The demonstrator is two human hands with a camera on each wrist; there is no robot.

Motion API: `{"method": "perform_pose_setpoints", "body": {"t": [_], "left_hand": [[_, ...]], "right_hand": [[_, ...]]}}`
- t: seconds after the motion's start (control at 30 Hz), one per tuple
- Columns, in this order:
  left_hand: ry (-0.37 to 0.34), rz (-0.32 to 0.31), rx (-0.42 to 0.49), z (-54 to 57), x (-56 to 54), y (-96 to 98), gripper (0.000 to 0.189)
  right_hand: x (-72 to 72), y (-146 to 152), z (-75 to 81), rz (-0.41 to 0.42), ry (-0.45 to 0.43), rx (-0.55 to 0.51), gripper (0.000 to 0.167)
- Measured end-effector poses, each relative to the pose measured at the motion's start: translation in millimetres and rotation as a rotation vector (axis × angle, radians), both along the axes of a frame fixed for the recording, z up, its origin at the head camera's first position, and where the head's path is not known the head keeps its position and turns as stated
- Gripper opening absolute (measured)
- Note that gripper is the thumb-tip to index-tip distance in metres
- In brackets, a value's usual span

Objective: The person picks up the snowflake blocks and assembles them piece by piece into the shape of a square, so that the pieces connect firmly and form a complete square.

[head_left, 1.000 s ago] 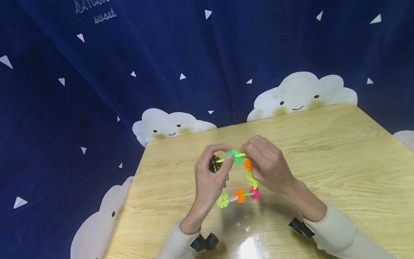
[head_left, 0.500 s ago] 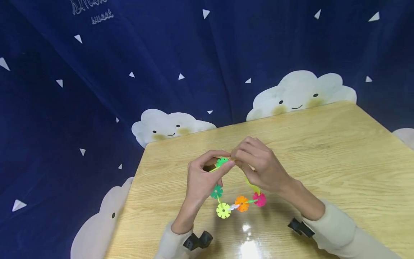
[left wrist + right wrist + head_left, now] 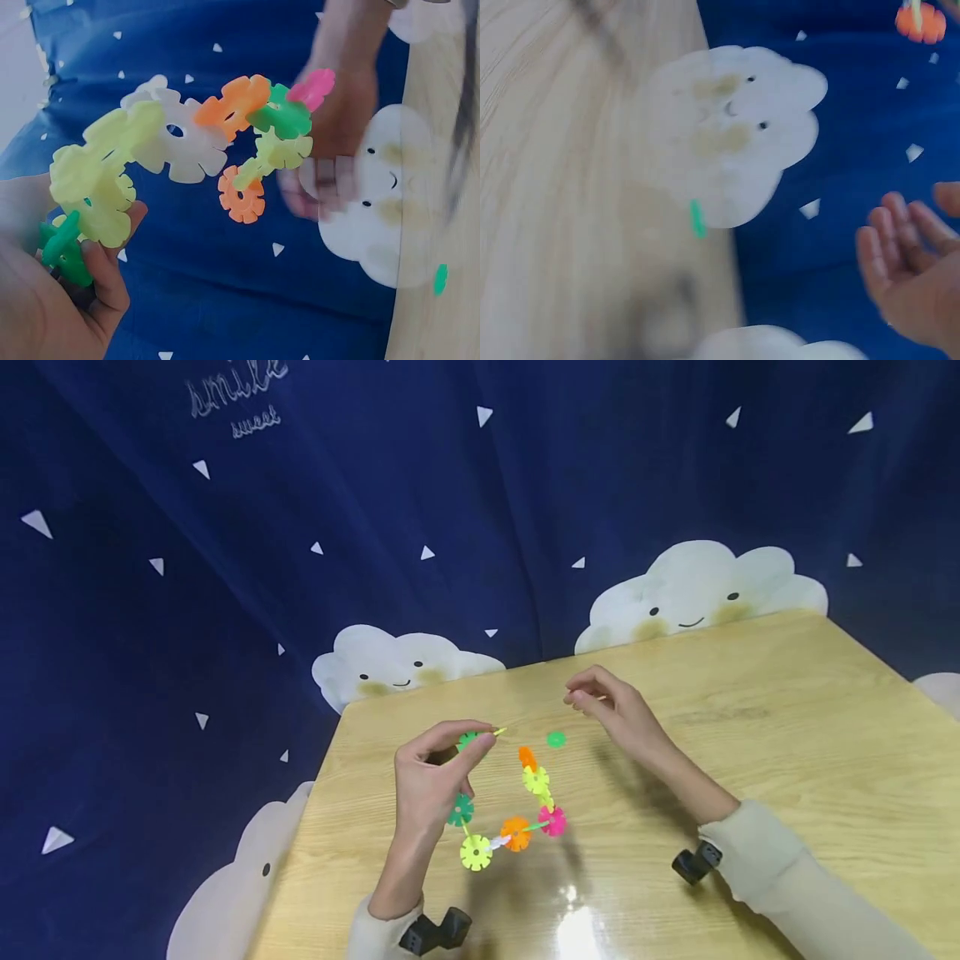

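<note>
My left hand (image 3: 435,777) pinches a chain of notched, flower-shaped plastic discs (image 3: 476,852) by its upper left end. A thin yellow disc edge (image 3: 501,732) sticks out past the fingertips. The chain hangs in a curve through yellow, white, orange, green and pink discs. Its other end is an orange disc (image 3: 241,195), free of both hands. To the right, my right hand (image 3: 618,714) is raised with loosely bent fingers. The right wrist view shows no disc in the right hand (image 3: 911,266). A loose green disc (image 3: 556,739) appears between the hands, nearer the right.
The wooden table (image 3: 750,735) extends beneath both hands. Behind and to the left hangs a dark blue curtain (image 3: 420,460) with white triangles and clouds. Each wrist carries a small black device (image 3: 435,932). A light glare shows on the table near the front.
My right hand has left the chain and moved right. My left hand has moved left with the chain. The chain's orange end and a loose green disc have come into sight.
</note>
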State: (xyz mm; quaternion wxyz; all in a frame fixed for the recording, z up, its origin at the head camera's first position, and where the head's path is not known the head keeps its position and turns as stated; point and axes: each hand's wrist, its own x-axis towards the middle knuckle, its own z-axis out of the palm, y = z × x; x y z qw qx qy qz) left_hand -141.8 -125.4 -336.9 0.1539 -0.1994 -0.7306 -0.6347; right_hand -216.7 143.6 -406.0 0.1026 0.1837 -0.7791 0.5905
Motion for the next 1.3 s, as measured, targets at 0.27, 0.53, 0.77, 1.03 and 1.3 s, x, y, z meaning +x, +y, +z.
{"method": "perform_pose_setpoints", "body": {"t": [0.27,0.53,0.77,1.03,1.3], "left_hand": [[-0.018,0.040,-0.009,2.7,3.1,-11.2,0.012],[-0.022,0.057,-0.012,3.6,4.6,-14.3,0.011],[-0.015,0.054,0.018,3.8,4.8,-17.7,0.011],[0.008,-0.010,0.090,-0.5,3.4,-13.1,0.011],[0.018,-0.055,0.136,0.0,4.2,-8.1,0.013]], "right_hand": [[-37.6,1.6,-48.5,0.155,-0.455,0.004,0.051],[-52.8,-13.7,-67.9,0.177,-0.563,0.006,0.060],[-59.4,-28.4,-76.1,0.073,-0.493,0.125,0.047],[-50.4,-35.2,-75.5,0.125,-0.423,0.271,0.042],[-36.7,-21.9,-71.1,0.092,-0.401,0.211,0.014]]}}
